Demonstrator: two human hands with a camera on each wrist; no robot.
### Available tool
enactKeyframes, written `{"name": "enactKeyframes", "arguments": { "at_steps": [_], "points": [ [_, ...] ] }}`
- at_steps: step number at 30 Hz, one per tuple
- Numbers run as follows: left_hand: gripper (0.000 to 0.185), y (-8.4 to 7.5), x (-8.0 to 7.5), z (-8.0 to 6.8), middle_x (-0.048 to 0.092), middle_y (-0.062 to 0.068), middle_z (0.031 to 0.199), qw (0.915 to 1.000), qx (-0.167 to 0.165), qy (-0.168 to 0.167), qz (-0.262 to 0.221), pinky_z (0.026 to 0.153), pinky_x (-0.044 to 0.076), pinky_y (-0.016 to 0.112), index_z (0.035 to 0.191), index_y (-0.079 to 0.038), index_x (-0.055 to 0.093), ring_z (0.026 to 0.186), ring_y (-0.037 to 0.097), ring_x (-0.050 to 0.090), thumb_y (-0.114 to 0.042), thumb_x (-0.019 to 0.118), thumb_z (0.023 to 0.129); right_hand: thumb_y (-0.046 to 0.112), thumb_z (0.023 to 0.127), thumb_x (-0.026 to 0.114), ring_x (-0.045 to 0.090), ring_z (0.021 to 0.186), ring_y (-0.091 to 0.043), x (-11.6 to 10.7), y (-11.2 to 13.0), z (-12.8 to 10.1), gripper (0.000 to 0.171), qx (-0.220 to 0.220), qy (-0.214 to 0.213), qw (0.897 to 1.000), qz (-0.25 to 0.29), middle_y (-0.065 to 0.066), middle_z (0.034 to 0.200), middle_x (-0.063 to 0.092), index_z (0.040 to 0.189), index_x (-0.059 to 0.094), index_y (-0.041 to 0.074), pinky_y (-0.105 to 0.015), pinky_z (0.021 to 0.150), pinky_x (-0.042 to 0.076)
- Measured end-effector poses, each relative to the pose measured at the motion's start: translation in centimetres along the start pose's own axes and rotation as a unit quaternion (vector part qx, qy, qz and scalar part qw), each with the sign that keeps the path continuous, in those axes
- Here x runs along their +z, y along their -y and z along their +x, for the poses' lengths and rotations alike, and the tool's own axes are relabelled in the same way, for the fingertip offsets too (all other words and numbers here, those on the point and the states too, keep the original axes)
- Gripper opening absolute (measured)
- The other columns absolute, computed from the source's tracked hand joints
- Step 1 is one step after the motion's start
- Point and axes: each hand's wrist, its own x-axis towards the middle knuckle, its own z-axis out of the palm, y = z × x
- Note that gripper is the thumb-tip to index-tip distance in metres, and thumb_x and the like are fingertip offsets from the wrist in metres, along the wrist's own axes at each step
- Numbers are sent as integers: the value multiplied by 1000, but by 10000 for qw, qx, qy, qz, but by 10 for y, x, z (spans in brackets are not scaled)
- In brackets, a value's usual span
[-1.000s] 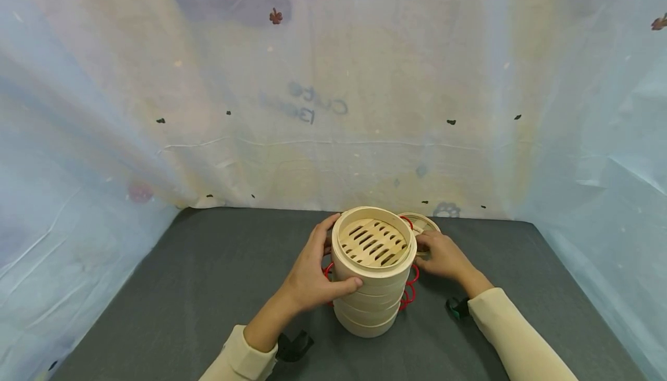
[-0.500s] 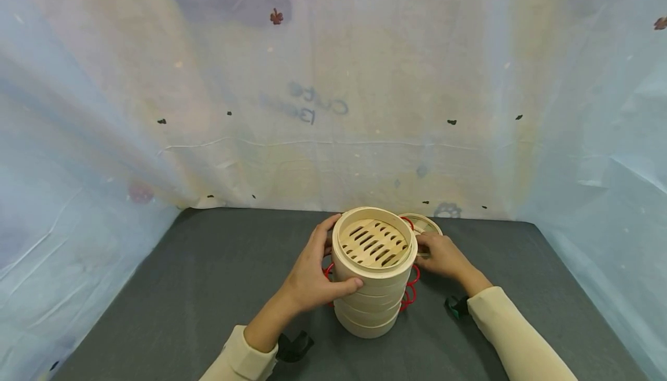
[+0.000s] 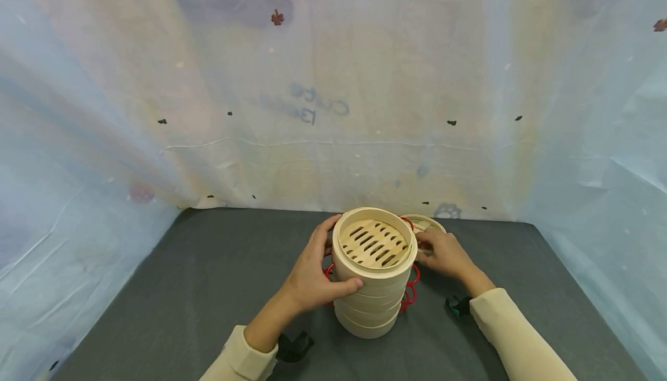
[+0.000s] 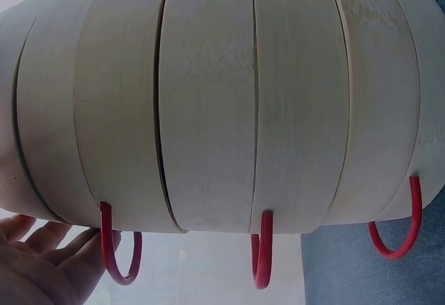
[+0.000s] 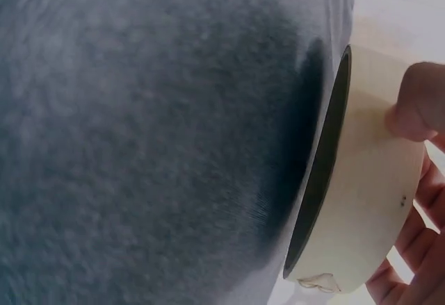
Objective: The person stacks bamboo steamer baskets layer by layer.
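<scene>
A stack [image 3: 373, 277] of bamboo steamer trays stands on the grey table [image 3: 208, 288], about midway between its left and right edges and nearer the back edge than the front. The top tray is open, and its slatted floor shows from above. Red wire loops [image 3: 411, 288] stick out at the sides of the stack between the tiers; the left wrist view shows three of them [image 4: 261, 249] hanging from the pale bands of the wall.

The left hand [image 3: 312, 274] grips the stack on its left side: the thumb lies across the front of the top tray just under the rim, and the fingers curl round the far side at rim height. The stack thus sits directly right of the palm, touching it.

The right hand [image 3: 443, 253] is just right of the stack, at the level of its upper tiers. It holds a lid [image 3: 424, 226], a low round bamboo piece that lies behind and right of the stack, close to the back edge of the table. In the right wrist view a fingertip [image 5: 421, 103] presses on the lid's pale side wall [image 5: 368, 201], other fingers wrap it from beyond, and its lower edge is down at the table.

Pale fabric [image 3: 333, 80] hangs behind and at both sides of the table.
</scene>
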Motion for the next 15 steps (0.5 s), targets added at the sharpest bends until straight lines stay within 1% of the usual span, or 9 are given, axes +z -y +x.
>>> {"name": "enactKeyframes", "arguments": {
  "at_steps": [3, 7, 11, 15],
  "points": [
    [99, -1, 0, 0, 38, -4, 143, 10000, 0, -4, -29, 98, 48, 39, 152, -26, 22, 122, 13, 53, -36, 80, 72, 17, 78, 76, 41, 66, -5, -5, 3, -1, 18, 171, -66, 9998, 90, 10, 74, 51, 94, 69, 22, -26, 60, 34],
    [100, -1, 0, 0, 38, -4, 143, 10000, -34, 18, -68, 99, 47, 38, 152, -26, 22, 123, 12, 52, -37, 81, 72, 9, 75, 72, 44, 66, -9, -17, 9, -2, 22, 452, -145, 9986, 238, 7, 76, 54, 94, 70, 20, -29, 61, 38],
    [100, -2, -1, 0, 38, -4, 143, 9999, -60, 39, -89, 99, 47, 39, 152, -26, 22, 123, 12, 52, -36, 81, 72, 6, 75, 70, 48, 66, -10, -31, 13, -1, 23, 639, -264, 9971, 304, 4, 79, 58, 95, 71, 18, -30, 61, 41],
    [99, -1, -1, 0, 38, -4, 143, 9999, -69, 47, -76, 99, 46, 38, 152, -26, 22, 123, 12, 52, -36, 81, 72, 5, 75, 70, 46, 66, -11, -46, 19, 0, 24, 652, -467, 9960, 404, 3, 80, 56, 95, 71, 17, -29, 61, 39]
  ]
}}
